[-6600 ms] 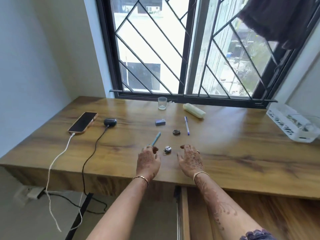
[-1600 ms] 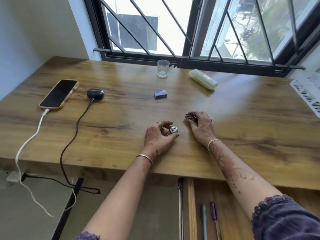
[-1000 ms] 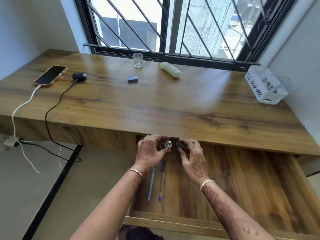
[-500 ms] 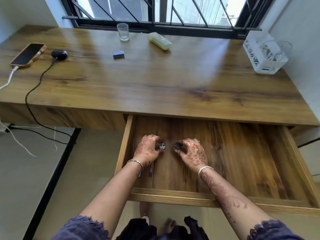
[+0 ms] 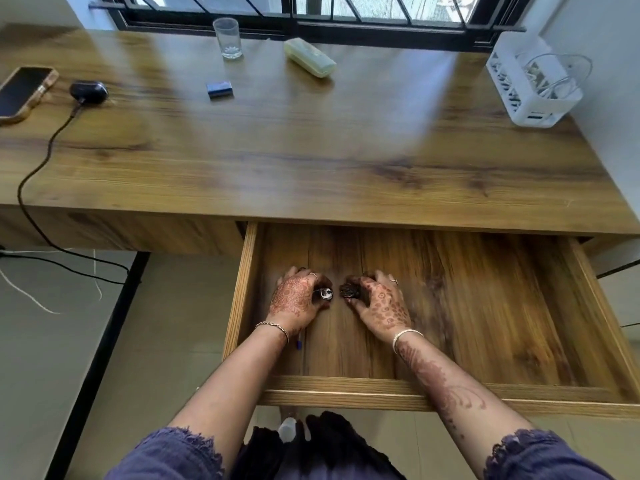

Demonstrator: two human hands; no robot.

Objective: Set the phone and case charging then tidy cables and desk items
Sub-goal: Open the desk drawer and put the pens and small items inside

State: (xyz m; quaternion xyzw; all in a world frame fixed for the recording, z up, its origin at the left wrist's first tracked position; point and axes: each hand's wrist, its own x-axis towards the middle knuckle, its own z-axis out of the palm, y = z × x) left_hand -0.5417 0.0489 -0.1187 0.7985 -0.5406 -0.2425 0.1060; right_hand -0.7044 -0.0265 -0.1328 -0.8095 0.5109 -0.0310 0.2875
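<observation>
While both hands reach into the open drawer (image 5: 588, 306) near its left side, the left hand (image 5: 294, 299) is curled round a small silvery round item (image 5: 326, 293) and the right hand (image 5: 379, 303) round a small dark one (image 5: 347, 291) (what either item is, I cannot tell). A blue pen tip (image 5: 298, 342) shows under the left wrist. On the worktop (image 5: 311, 150), the phone (image 5: 22, 91) and black charging case (image 5: 87, 92) lie at the left edge, a black cable (image 5: 41, 161) running from the case over the front edge.
</observation>
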